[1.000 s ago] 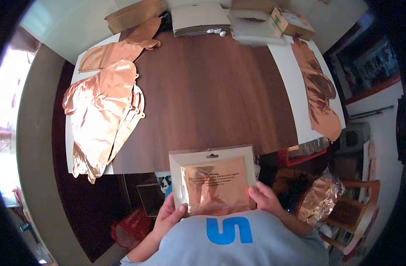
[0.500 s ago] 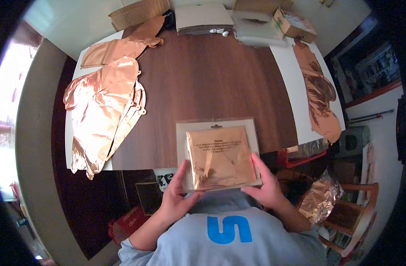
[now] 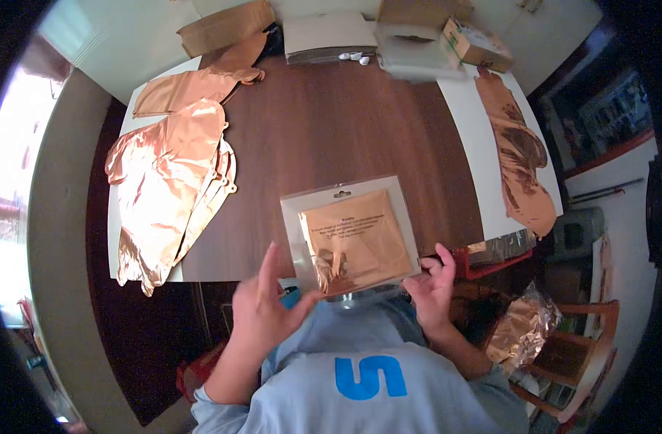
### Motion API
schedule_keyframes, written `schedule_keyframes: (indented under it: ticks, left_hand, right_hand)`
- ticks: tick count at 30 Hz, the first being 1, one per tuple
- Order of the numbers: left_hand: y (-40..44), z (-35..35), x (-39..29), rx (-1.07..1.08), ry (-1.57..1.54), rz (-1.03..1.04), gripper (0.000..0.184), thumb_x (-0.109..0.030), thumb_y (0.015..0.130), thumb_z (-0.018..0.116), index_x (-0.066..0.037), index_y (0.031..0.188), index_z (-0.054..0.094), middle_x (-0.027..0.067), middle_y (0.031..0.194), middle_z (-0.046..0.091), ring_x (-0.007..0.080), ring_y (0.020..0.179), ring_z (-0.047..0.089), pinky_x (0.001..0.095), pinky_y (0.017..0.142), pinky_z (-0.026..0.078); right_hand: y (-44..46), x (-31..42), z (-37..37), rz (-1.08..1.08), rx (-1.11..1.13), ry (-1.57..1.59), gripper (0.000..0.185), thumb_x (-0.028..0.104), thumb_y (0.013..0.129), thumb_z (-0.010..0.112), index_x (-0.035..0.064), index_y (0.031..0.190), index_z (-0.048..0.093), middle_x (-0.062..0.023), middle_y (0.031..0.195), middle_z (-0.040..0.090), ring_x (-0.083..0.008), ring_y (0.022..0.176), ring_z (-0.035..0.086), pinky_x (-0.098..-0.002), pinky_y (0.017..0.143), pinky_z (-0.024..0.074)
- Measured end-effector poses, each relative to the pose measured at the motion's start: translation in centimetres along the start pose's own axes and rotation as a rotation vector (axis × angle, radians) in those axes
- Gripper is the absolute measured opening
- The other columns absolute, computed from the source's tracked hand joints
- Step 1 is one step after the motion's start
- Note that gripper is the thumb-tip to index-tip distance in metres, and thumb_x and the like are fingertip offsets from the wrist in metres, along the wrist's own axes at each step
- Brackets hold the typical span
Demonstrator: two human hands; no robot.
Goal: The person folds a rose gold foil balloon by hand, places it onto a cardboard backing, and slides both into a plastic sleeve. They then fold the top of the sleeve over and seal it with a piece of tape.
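Note:
A flat clear packet (image 3: 345, 235) with a pale backing card and a folded copper-coloured foil balloon inside is tilted at the table's near edge. Small dark print and a hang hole show on its upper part. My right hand (image 3: 434, 289) pinches its lower right corner, with other fingers raised. My left hand (image 3: 266, 300) is open at the lower left, index finger pointing up and thumb out close to the packet's bottom edge. Whether that thumb touches the packet I cannot tell.
Flat copper foil balloons (image 3: 168, 173) are piled at the table's left, another foil piece (image 3: 515, 152) at the right. Cardboard sheets (image 3: 327, 36), small white objects (image 3: 354, 57) and a small box (image 3: 477, 45) stand at the back. A wrapped foil bundle (image 3: 525, 325) lies on a chair (image 3: 595, 362).
The packet has tilted anticlockwise and moved slightly up. My left hand has let go of its side and opened; my right hand has shifted down to its lower right corner.

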State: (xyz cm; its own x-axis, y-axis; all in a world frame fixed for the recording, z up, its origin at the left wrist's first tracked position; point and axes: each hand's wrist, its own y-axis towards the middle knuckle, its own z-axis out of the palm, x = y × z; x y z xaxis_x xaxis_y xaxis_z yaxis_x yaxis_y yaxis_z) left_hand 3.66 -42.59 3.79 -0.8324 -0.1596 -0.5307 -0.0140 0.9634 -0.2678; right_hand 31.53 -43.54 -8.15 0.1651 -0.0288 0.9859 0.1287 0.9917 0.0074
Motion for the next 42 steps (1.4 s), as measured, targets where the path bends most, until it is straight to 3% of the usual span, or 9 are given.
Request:
schedule_keyframes:
  ticks: [4,6,9,11,19,28,31,34,42]
  left_hand:
    - [5.1,1.9,-1.5,-0.420,0.120,0.617,0.064,-0.027,0.081,0.076,0.004,0.131,0.051,0.0215,0.115,0.057,0.0374,0.106,0.057,0.0463,0.090,0.047]
    - [9.1,4.4,-2.4,-0.375,0.146,0.570,0.064,-0.032,0.083,0.073,0.004,0.131,0.052,0.0213,0.117,0.056,0.0378,0.107,0.057,0.0472,0.089,0.047]
    - [11.7,6.4,-3.6,-0.338,0.269,0.472,0.065,-0.041,0.087,0.067,0.003,0.132,0.052,0.0209,0.118,0.055,0.0386,0.108,0.056,0.0495,0.086,0.047]
    - [12.3,6.5,-4.3,-0.298,0.368,0.418,0.068,-0.047,0.088,0.063,0.001,0.133,0.051,0.0204,0.118,0.055,0.0389,0.107,0.056,0.0508,0.084,0.046]
    - [12.1,6.2,-4.0,-0.345,0.462,0.503,0.081,-0.063,0.082,0.061,-0.006,0.139,0.051,0.0187,0.118,0.055,0.0391,0.106,0.054,0.0526,0.086,0.041]
    - [12.0,5.6,-2.9,-0.351,0.242,0.556,0.086,-0.059,0.082,0.066,0.000,0.141,0.046,0.0248,0.140,0.044,0.0416,0.125,0.045,0.0551,0.102,0.036]
    - [11.0,4.6,-2.0,-0.281,-0.238,0.527,0.085,-0.054,0.080,0.071,-0.004,0.144,0.045,0.0269,0.145,0.040,0.0459,0.131,0.040,0.0582,0.109,0.031]
    - [7.3,4.5,-0.5,-0.267,0.069,0.715,0.085,-0.046,0.077,0.077,-0.007,0.145,0.045,0.0281,0.148,0.037,0.0489,0.137,0.034,0.0593,0.112,0.029]
    - [4.5,6.4,3.4,-0.175,0.210,0.679,0.079,-0.031,0.080,0.076,-0.007,0.147,0.042,0.0271,0.152,0.035,0.0471,0.141,0.034,0.0576,0.113,0.031]
  right_hand:
    - [-2.6,-0.9,0.4,0.325,-0.011,0.240,0.061,0.000,0.091,0.062,0.0068,0.141,0.028,-0.0140,0.122,0.057,-0.0235,0.103,0.062,-0.0404,0.090,0.0533]
    - [-3.1,-1.1,1.0,0.504,-0.013,0.466,0.049,0.006,0.094,0.060,0.0067,0.136,0.034,-0.0151,0.120,0.060,-0.0262,0.102,0.064,-0.0422,0.091,0.0529]
    - [-2.4,-1.2,1.6,0.570,0.257,0.536,0.036,0.016,0.099,0.057,0.0047,0.131,0.045,-0.0164,0.116,0.065,-0.0298,0.101,0.066,-0.0453,0.092,0.0526]
    - [-2.3,-1.1,2.8,0.624,0.221,0.526,0.029,0.016,0.101,0.053,0.0025,0.127,0.051,-0.0172,0.114,0.067,-0.0293,0.102,0.067,-0.0440,0.092,0.0531]
    - [-1.6,-0.6,5.4,0.707,0.257,0.350,0.031,0.020,0.106,0.047,-0.0029,0.124,0.059,-0.0159,0.117,0.068,-0.0242,0.100,0.069,-0.0372,0.091,0.0543]
    - [-1.4,-1.5,5.6,0.632,0.309,0.242,0.030,0.021,0.105,0.049,-0.0020,0.118,0.063,-0.0137,0.111,0.070,-0.0204,0.096,0.069,-0.0347,0.087,0.0550]
    - [-0.8,-1.4,5.9,0.555,0.272,0.206,0.028,0.021,0.105,0.050,-0.0003,0.115,0.065,-0.0122,0.107,0.072,-0.0188,0.093,0.069,-0.0339,0.084,0.0548]
    - [-0.6,-0.6,6.2,0.533,0.247,0.242,0.026,0.020,0.104,0.052,0.0016,0.116,0.065,-0.0119,0.105,0.072,-0.0193,0.091,0.069,-0.0342,0.081,0.0542]
    - [-0.4,-0.4,6.3,0.577,0.250,0.197,0.031,0.024,0.103,0.054,-0.0026,0.113,0.067,-0.0127,0.100,0.074,-0.0176,0.083,0.070,-0.0317,0.080,0.0567]
